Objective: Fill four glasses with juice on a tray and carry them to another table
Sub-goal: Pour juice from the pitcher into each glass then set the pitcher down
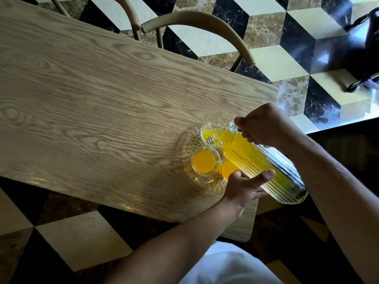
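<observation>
Lower right of the frame, the ribbed clear glass jug of yellow juice (260, 162) is tipped over a glass (212, 132) on the round cut-glass tray (189, 160). The right hand (264, 126) grips near its spout. The left hand (246, 186) props it underneath, fingers straight.

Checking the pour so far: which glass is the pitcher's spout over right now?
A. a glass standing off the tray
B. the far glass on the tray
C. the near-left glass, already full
B: the pitcher is tilted with its spout over the far glass on the tray, which is partly filled.
</observation>
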`<state>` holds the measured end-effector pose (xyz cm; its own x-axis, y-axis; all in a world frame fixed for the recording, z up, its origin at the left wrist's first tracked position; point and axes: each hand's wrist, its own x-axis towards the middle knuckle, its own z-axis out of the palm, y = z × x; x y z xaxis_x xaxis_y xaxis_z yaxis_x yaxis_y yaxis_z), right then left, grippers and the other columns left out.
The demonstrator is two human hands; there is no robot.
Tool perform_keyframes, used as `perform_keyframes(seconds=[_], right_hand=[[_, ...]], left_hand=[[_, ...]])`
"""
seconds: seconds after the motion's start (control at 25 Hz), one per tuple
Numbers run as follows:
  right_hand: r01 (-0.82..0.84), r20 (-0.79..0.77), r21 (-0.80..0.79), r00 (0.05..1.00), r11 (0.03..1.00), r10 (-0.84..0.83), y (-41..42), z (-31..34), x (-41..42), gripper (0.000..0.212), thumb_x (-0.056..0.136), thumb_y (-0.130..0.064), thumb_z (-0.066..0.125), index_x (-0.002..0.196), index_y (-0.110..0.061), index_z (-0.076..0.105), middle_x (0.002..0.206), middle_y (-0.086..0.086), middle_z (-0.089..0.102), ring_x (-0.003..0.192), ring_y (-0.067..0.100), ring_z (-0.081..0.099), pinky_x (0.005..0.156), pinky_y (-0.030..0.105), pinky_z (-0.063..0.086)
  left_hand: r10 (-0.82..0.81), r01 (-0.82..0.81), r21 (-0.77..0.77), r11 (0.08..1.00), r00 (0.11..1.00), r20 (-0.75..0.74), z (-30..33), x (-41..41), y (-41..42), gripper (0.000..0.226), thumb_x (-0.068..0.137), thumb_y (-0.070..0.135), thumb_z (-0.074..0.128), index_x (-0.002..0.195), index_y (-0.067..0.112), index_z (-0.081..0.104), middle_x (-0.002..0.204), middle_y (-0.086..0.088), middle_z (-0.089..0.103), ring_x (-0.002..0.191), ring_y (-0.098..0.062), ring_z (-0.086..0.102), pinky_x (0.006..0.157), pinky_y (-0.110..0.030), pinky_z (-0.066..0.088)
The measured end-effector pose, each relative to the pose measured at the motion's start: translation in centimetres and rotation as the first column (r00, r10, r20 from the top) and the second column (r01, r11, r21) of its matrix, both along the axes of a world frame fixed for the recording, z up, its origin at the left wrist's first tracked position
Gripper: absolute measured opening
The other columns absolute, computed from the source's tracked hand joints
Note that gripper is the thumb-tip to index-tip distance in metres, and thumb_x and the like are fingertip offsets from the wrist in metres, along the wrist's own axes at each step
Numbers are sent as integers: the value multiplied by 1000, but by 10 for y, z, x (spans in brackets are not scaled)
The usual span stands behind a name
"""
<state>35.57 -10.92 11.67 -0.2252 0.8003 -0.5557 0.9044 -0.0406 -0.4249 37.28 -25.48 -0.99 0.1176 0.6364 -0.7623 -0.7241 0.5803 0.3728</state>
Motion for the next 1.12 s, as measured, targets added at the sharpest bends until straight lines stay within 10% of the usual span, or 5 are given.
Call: perform_keyframes(seconds=[0.32, 1.12], right_hand=[[7, 18, 1, 1000, 1000, -7, 2, -5, 2, 41, 94, -38, 68, 62, -12, 75, 51, 0, 68, 45, 13, 61, 51, 23, 50], [-50, 61, 28, 997, 998, 48, 4, -2, -8, 43, 93, -42, 67, 68, -9, 78, 63, 8, 76, 66, 30, 76, 74, 45, 65]], left_hand=[[-27, 27, -20, 999, 1000, -3, 6, -1, -2, 58, 84, 23, 91, 94, 18, 35, 103, -20, 52, 99, -36, 67, 92, -54, 65], [-6, 7, -10, 1000, 994, 107, 14, -2, 2, 74, 69, 34, 97, 111, 8, 42, 138, -41, 60, 120, -47, 70, 92, -54, 65]])
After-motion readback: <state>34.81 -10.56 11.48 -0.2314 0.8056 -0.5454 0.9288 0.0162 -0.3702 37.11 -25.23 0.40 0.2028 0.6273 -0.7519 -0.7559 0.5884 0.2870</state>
